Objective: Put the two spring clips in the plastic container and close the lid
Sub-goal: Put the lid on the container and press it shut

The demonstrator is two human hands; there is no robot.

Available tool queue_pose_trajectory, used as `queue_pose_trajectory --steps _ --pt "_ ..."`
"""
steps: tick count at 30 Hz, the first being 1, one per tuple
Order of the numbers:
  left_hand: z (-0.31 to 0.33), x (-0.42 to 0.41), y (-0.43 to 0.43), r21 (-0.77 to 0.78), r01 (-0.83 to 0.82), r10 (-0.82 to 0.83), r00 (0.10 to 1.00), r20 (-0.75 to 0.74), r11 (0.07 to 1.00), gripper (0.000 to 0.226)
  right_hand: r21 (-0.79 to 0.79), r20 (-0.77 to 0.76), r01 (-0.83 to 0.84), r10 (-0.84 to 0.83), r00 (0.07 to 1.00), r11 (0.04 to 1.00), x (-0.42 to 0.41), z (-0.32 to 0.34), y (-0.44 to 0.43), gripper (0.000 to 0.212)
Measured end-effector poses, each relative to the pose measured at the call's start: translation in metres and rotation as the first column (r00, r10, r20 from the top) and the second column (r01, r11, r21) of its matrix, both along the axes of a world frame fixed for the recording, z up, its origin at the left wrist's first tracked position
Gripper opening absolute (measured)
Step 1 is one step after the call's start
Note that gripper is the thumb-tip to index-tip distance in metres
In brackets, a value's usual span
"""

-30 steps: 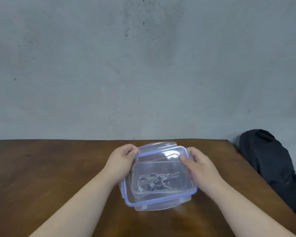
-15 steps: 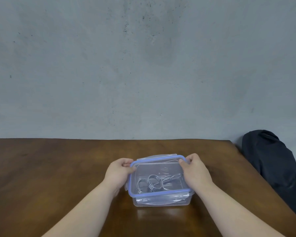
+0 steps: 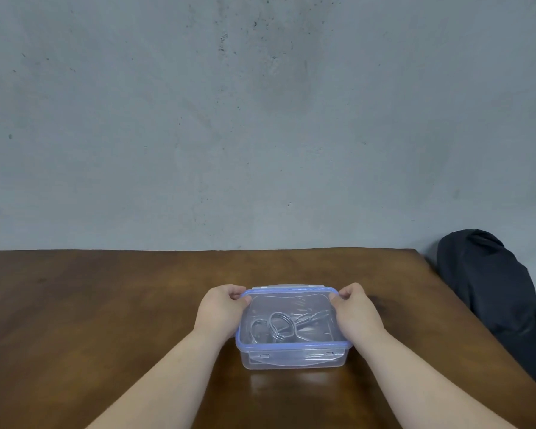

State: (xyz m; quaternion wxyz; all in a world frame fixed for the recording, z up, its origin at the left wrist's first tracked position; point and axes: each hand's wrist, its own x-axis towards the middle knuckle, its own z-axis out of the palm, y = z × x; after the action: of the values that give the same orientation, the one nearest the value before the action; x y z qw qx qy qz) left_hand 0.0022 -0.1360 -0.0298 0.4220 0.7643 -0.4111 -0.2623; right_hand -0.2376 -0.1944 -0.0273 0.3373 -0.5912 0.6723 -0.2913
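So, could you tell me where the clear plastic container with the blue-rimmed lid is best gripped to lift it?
Grip the clear plastic container by its two short ends, coming in from left and right, as the left hand and right hand sit now. The blue-rimmed lid overhangs there, probably giving fingers a ledge; the long sides carry latches.

Grey concrete wall (image 3: pixel 260 119) fills the upper half, mottled, with dark specks and faint stains, densest near top centre. Flat, even light, no hard shadows. Below it a dark brown wooden table (image 3: pixel 106 305), glossy, grain visible, soft reflection near its front centre. Table's back edge meets the wall in a straight line; back right corner is in view, right edge runs diagonally toward lower right. Beyond that right edge, against the wall, a black fabric bundle (image 3: pixel 492 298), rounded top, creased; what it is cannot be told.
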Motion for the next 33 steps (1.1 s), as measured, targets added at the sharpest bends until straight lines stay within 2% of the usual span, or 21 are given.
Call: queue_pose_trajectory --steps 8,14,19,23,28,31,33 --pt "0.006 -0.005 -0.001 0.046 -0.01 0.011 1.0 -0.018 0.999 0.022 0.029 -0.05 -0.109 0.11 0.993 0.994 -0.004 0.008 -0.006 0.011" --pt "0.009 -0.004 -0.003 0.069 -0.024 0.028 0.998 -0.062 0.997 0.014 0.072 0.116 -0.182 0.173 0.978 0.981 -0.003 0.008 -0.006 0.028" --pt "0.009 -0.006 -0.004 0.091 -0.024 0.032 0.996 -0.084 0.996 0.016 0.084 0.181 -0.202 0.184 0.966 0.976 -0.008 0.006 -0.006 0.032" --pt "0.009 -0.007 -0.003 0.084 -0.008 0.014 0.997 -0.075 0.996 0.018 0.112 0.303 -0.194 0.152 0.941 0.975 -0.012 0.003 -0.011 0.039" --pt "0.008 -0.01 -0.005 0.084 0.004 0.006 0.994 -0.113 0.996 0.021 0.113 0.341 -0.192 0.143 0.929 0.975 -0.011 0.003 -0.013 0.037" --pt "0.006 -0.01 -0.007 0.065 0.055 -0.036 0.964 -0.264 0.996 0.029 0.124 0.353 -0.224 0.168 0.92 0.967 -0.011 0.008 -0.015 0.037" --pt "0.006 -0.014 -0.006 0.035 0.074 -0.056 0.925 -0.376 0.997 0.037 0.12 0.438 -0.223 0.15 0.887 0.967 -0.01 0.003 -0.014 0.039"
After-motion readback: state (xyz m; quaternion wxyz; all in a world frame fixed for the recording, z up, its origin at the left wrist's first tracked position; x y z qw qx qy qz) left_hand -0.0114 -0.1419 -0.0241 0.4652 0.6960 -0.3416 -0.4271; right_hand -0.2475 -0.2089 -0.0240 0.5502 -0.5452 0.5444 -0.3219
